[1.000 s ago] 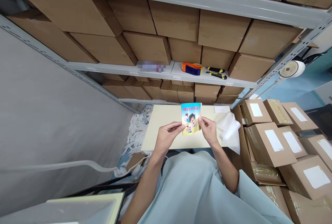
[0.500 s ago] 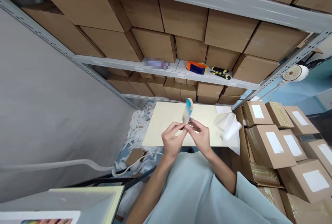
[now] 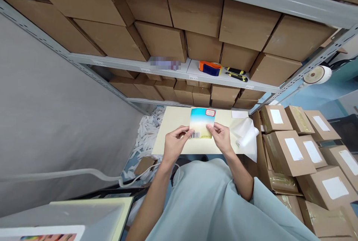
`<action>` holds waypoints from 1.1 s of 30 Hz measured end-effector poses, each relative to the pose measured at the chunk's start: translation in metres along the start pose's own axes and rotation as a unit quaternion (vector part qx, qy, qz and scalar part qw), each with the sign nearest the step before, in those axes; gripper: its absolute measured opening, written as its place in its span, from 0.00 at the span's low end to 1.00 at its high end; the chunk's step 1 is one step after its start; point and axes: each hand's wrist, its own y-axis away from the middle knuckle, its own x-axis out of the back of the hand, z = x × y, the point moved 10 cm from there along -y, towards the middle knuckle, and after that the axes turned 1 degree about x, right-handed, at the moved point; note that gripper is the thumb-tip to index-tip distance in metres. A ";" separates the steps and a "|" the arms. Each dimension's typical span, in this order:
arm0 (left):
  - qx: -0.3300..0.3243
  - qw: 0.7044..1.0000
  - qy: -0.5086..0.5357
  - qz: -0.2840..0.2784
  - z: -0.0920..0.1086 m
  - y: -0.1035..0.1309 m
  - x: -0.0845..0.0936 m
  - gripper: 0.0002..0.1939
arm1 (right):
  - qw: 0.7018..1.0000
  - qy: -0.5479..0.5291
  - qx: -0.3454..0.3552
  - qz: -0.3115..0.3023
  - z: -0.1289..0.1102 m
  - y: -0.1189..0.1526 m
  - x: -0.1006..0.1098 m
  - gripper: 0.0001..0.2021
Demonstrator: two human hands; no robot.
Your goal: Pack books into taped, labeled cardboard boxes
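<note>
Both forearms extend forward from the body and converge toward the midline, with the hands raised at nearly equal level over the pale yellow table [image 3: 165,136]. The left hand [image 3: 176,142] is partly closed: the thumb lies flat on the near face of the booklet [image 3: 202,121] at its lower left edge, beside the printed barcode, and the fingers curl behind. The right hand [image 3: 223,136] is set in a matching pinch, thumb on the near face toward the lower right edge, fingers bent around the back. The grip opening of each hand is limited to the thickness of the booklet.

The booklet is located between the two hands, upright, with its upper part projecting beyond the thumbs. The visible face grades from blue at the top to yellow at the bottom and carries a red-bordered mark at the upper right corner.

Just to the right of the right hand, a crumpled white sheet [image 3: 247,133] overhangs the table edge. A white card [image 3: 239,114] lies beyond that hand. Farther right, labelled cartons [image 3: 291,151] are stacked. White paper strips [image 3: 148,133] are piled left of the left hand.
</note>
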 end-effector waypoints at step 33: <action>-0.066 0.993 -0.099 0.027 -0.001 -0.027 0.007 0.25 | 0.999 -0.050 -0.013 -0.003 0.012 -0.012 -0.008 0.32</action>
